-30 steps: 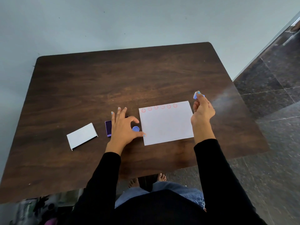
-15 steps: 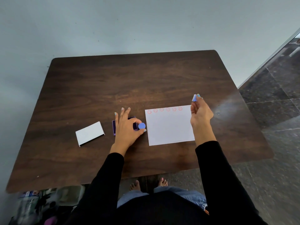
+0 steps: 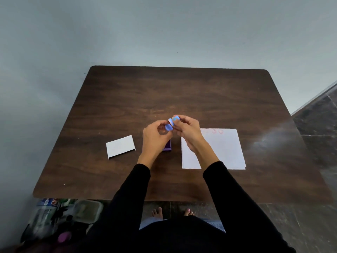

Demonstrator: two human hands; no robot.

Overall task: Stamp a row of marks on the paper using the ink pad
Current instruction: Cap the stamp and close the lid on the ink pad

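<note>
My left hand (image 3: 155,136) pinches a small round blue cap (image 3: 168,127) above the table. Right beside it, my right hand (image 3: 187,129) holds the small blue stamp (image 3: 174,119), its pale face tilted toward the cap. The two pieces are almost touching. Under my left hand, the purple ink pad (image 3: 167,146) lies mostly hidden. The white paper (image 3: 222,148) lies to the right, with a row of red smiley marks along its top edge, partly covered by my right wrist.
A white lid (image 3: 120,146) lies on the dark wooden table (image 3: 182,92) to the left of the ink pad. Bags and containers (image 3: 63,216) sit on the floor at the table's near left corner. The wall stands just behind the table.
My left hand lifted the blue cap off the table. My right hand came left from the paper's far corner with the stamp. Both now meet above the ink pad.
</note>
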